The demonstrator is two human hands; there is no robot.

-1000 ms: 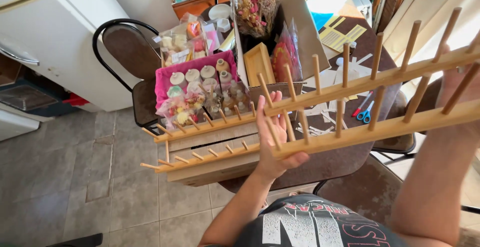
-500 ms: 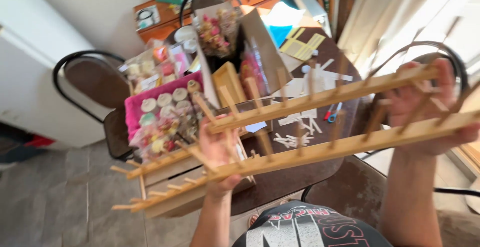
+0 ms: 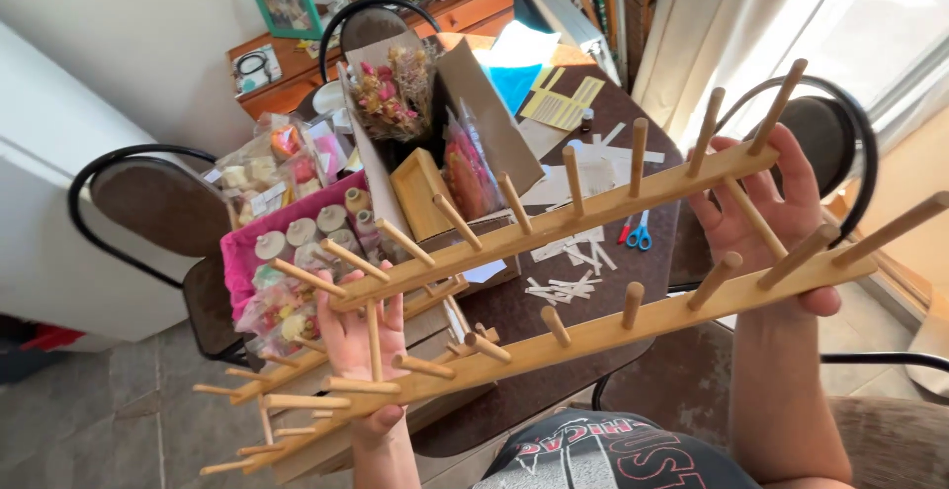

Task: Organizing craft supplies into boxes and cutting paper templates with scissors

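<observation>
Two hands hold my wooden peg rack (image 3: 593,281), which runs across the frame from lower left to right, above the worktop (image 3: 554,301). Left hand (image 3: 364,351), lower left, has fingers upright behind the rails, thumb hooked under the lower one. Right hand (image 3: 766,217), at right, is palm-up with fingers spread, closed around both rails.
</observation>
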